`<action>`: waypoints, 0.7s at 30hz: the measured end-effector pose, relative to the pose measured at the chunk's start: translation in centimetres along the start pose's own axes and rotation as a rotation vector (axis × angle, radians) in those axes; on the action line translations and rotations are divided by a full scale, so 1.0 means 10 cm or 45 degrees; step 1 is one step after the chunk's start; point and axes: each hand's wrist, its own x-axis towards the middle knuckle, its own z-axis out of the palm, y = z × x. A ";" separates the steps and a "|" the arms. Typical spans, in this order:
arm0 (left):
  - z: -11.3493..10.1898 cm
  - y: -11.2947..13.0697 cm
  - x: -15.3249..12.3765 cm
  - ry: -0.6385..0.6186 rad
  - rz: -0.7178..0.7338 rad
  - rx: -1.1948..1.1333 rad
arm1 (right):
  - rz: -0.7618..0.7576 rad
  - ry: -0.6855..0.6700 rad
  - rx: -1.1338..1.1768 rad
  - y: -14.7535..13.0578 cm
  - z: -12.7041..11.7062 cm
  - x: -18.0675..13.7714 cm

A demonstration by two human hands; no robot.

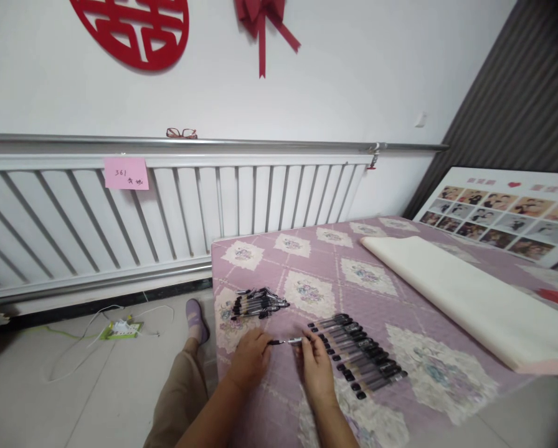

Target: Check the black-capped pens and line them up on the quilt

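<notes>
Between my hands, low over the bed-like surface, is a slim pen (294, 340) with a pale, clear-looking barrel and a black end. My left hand (251, 356) pinches the black end. My right hand (317, 364) grips the barrel from the other side. Whether the black end is joined to the barrel or partly apart is too small to tell. Beside my right hand lies a slanting row of black and clear pens (360, 348). Beyond my left hand sits a heaped pile of black and clear pen parts or short pens (259, 303).
The purple cloth with floral patches (307, 289) covers the surface. A cream folded sheet or board (447, 298) lies right; a photo board (503, 214) stands behind it. A white radiator (241, 199) runs along the wall. A power strip (121, 328) with cables lies on the floor, left.
</notes>
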 end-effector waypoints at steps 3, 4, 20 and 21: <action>0.00 0.01 0.00 -0.015 -0.001 0.043 | -0.014 -0.013 -0.019 0.02 0.01 0.01; -0.01 0.01 0.00 -0.016 -0.002 0.054 | -0.036 -0.019 -0.048 0.02 0.01 0.01; 0.04 -0.05 0.02 -0.098 -0.046 0.129 | -0.171 -0.276 -0.221 -0.08 0.05 -0.05; 0.04 -0.04 0.02 -0.091 -0.048 0.125 | -0.160 -0.254 -0.210 -0.07 0.05 -0.05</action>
